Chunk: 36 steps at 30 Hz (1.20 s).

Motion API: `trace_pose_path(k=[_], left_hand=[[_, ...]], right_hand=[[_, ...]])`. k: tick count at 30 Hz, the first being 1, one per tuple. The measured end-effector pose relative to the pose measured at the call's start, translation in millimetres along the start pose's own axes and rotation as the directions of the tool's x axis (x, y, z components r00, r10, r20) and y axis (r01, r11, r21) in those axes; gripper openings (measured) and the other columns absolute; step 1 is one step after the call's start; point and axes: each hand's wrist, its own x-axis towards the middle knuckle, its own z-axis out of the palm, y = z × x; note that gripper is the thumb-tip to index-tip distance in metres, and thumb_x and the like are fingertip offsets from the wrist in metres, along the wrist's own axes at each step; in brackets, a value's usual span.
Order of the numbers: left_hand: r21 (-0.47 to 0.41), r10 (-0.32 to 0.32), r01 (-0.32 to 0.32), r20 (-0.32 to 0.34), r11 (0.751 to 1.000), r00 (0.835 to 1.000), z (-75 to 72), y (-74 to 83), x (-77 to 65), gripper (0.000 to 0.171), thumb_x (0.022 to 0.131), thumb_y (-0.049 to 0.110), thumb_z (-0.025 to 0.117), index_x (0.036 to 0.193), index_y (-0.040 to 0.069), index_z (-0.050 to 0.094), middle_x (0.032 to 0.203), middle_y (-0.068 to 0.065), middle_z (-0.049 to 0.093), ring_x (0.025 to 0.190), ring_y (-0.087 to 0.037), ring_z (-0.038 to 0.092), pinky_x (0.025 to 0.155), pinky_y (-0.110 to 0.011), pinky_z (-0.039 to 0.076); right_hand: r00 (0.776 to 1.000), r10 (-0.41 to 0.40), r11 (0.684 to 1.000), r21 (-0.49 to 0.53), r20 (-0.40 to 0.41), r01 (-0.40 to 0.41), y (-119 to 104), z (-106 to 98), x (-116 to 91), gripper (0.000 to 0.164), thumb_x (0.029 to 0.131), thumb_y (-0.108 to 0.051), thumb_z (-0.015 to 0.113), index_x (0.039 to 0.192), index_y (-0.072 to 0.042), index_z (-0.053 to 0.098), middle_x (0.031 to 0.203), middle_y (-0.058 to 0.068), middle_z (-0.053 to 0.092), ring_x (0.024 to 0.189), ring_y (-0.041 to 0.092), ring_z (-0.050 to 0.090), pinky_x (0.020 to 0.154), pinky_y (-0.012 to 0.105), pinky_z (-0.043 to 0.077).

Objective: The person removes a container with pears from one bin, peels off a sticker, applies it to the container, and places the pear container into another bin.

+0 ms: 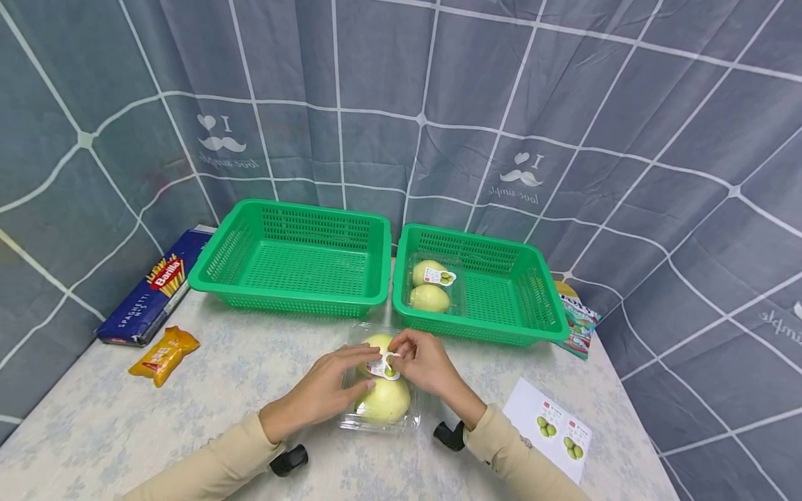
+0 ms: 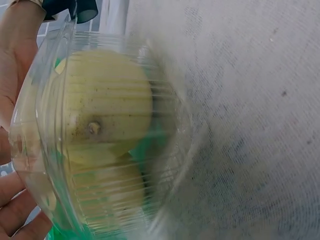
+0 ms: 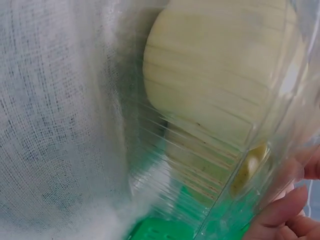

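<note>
A clear plastic box (image 1: 381, 424) with pale yellow fruits (image 1: 383, 402) inside lies on the table, in front of the baskets. Across its lid runs a white sticker (image 1: 378, 370) with a green fruit picture. My left hand (image 1: 318, 390) rests on the lid from the left, fingers extended over the sticker's upper edge and thumb near its lower edge. From the right, my right hand (image 1: 429, 363) pinches the sticker's right end between thumb and curled fingers. The left wrist view shows the box's ribbed side and a fruit (image 2: 107, 100) through it.
Behind stand two green baskets; the left basket (image 1: 288, 300) is bare, the right basket (image 1: 501, 296) holds another labelled fruit box (image 1: 462, 299). A sticker sheet (image 1: 523, 407) lies right. Around are a spaghetti box (image 1: 147, 299), an orange packet (image 1: 165, 355) and a teal snack bag (image 1: 578, 323).
</note>
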Motion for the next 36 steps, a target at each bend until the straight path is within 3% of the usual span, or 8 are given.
trace_pose_path(k=[7, 14, 19, 25, 31, 36], left_hand=[[0.037, -0.017, 0.019, -0.054, 0.999, 0.998, -0.3, -1.8, 6.3, 0.026, 0.094, 0.016, 0.07, 0.119, 0.009, 0.074, 0.124, -0.007, 0.073, 0.13, -0.033, 0.059, 0.109, -0.058, 0.046], [0.105, -0.038, 0.053, -0.142, 0.993, 0.989, 1.4, -5.4, 14.4, 0.016, 0.087, 0.011, 0.076, 0.103, 0.014, 0.078, 0.108, 0.001, 0.074, 0.113, -0.02, 0.064, 0.099, -0.044, 0.053], [0.111, -0.02, 0.035, -0.138, 0.993, 0.99, 1.9, -8.8, 13.9, 0.027, 0.082, 0.005, 0.079, 0.108, 0.013, 0.076, 0.112, 0.001, 0.071, 0.114, -0.02, 0.061, 0.1, -0.044, 0.052], [0.081, -0.029, 0.046, -0.199, 0.996, 0.98, 1.0, -13.3, 10.6, 0.033, 0.078, 0.006, 0.083, 0.11, 0.011, 0.075, 0.121, -0.008, 0.067, 0.122, -0.031, 0.059, 0.104, -0.053, 0.048], [0.006, -0.132, 0.136, -0.197, 0.991, 0.971, 0.3, -17.3, 7.5, 0.045, 0.079, 0.012, 0.084, 0.121, 0.008, 0.069, 0.134, -0.013, 0.059, 0.129, -0.035, 0.055, 0.106, -0.056, 0.047], [-0.006, -0.195, 0.197, -0.165, 0.98, 0.967, -1.4, -20.1, 7.8, 0.058, 0.081, 0.019, 0.084, 0.133, 0.009, 0.061, 0.137, -0.014, 0.056, 0.122, -0.034, 0.059, 0.097, -0.052, 0.053]], right_hand=[[1.0, -0.031, 0.998, -0.049, -0.005, 0.031, -0.1, 3.5, 1.0, 0.01, 0.088, -0.005, 0.068, 0.098, -0.005, 0.07, 0.076, 0.004, 0.063, 0.059, 0.008, 0.051, 0.05, 0.019, 0.042], [0.999, -0.036, 0.996, -0.083, 0.015, 0.037, -0.6, 5.2, 0.6, 0.011, 0.089, -0.005, 0.068, 0.1, -0.005, 0.07, 0.078, 0.004, 0.064, 0.062, 0.008, 0.052, 0.053, 0.02, 0.044], [1.0, -0.02, 0.995, -0.094, 0.017, 0.021, 0.1, 4.6, -2.0, 0.01, 0.089, -0.009, 0.071, 0.099, -0.007, 0.07, 0.081, 0.004, 0.064, 0.062, 0.01, 0.052, 0.052, 0.022, 0.044], [1.0, -0.017, 0.994, -0.109, -0.001, 0.016, 0.4, 4.3, -5.2, 0.012, 0.088, -0.015, 0.075, 0.098, -0.01, 0.071, 0.079, 0.001, 0.061, 0.06, 0.009, 0.049, 0.051, 0.021, 0.042], [0.999, -0.013, 0.994, -0.106, -0.034, 0.009, 3.4, 2.4, -6.3, 0.013, 0.088, -0.016, 0.077, 0.099, -0.01, 0.072, 0.071, -0.003, 0.053, 0.058, 0.008, 0.045, 0.051, 0.02, 0.039], [0.996, 0.061, 0.996, -0.064, -0.059, -0.065, 10.8, -1.8, -8.5, 0.018, 0.088, -0.022, 0.078, 0.099, -0.011, 0.069, 0.068, -0.003, 0.047, 0.058, 0.01, 0.041, 0.053, 0.022, 0.036]])
